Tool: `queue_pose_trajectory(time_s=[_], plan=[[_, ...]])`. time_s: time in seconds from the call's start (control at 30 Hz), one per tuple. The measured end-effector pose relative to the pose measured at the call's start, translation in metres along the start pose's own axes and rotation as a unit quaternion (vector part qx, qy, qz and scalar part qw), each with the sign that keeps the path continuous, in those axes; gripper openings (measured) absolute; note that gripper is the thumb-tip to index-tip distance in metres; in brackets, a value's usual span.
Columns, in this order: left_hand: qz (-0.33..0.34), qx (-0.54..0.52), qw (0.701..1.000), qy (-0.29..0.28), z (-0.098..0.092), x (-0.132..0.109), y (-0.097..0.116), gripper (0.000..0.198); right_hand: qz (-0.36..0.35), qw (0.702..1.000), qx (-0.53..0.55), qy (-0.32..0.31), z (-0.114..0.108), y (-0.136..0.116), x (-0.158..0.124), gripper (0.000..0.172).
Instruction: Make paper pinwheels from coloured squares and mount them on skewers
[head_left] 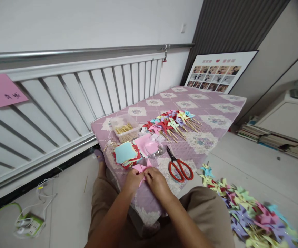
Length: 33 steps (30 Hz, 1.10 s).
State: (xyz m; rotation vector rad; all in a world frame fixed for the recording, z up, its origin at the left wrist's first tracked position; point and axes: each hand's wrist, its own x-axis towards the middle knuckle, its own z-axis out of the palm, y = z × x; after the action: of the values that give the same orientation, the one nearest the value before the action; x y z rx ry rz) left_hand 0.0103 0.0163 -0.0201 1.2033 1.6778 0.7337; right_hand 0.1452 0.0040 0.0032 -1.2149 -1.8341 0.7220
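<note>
A pink paper pinwheel (147, 164) is pinched between my left hand (134, 179) and my right hand (156, 179) at the near edge of the table. Both hands are closed, their fingertips meeting at its middle. To the left lies a stack of coloured paper squares (125, 152), a light blue one on top. Behind the pinwheel sit pink paper sheets (141, 143) and a small clear dish (158, 151) of shiny metal bits. Red-handled scissors (179, 166) rest on the tablecloth at the right.
A clear plastic box (125, 129) of wooden sticks stands farther back. Finished pinwheels on sticks (170, 124) lie in rows on the purple tablecloth (217, 120). More pinwheels (252, 213) are heaped low at the right. A white radiator (99, 89) borders the table; a power strip (31, 224) lies on the floor.
</note>
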Motion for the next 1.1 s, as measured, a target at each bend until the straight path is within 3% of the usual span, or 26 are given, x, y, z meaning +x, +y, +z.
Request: queue_pose_trajectory(time_s=[0.6, 1.1], plan=[[0.003, -0.032, 0.999, -0.002, -0.003, 0.0009, -0.0014, 0.019, 0.0, 0.999, -0.039, 0.006, 0.001, 0.0056, 0.001, 0.016], [0.014, -0.038, 0.999, -0.008, -0.0029, 0.0024, -0.0074, 0.019, 0.035, 0.999, 0.011, -0.014, -0.0006, 0.0062, 0.0018, 0.016]])
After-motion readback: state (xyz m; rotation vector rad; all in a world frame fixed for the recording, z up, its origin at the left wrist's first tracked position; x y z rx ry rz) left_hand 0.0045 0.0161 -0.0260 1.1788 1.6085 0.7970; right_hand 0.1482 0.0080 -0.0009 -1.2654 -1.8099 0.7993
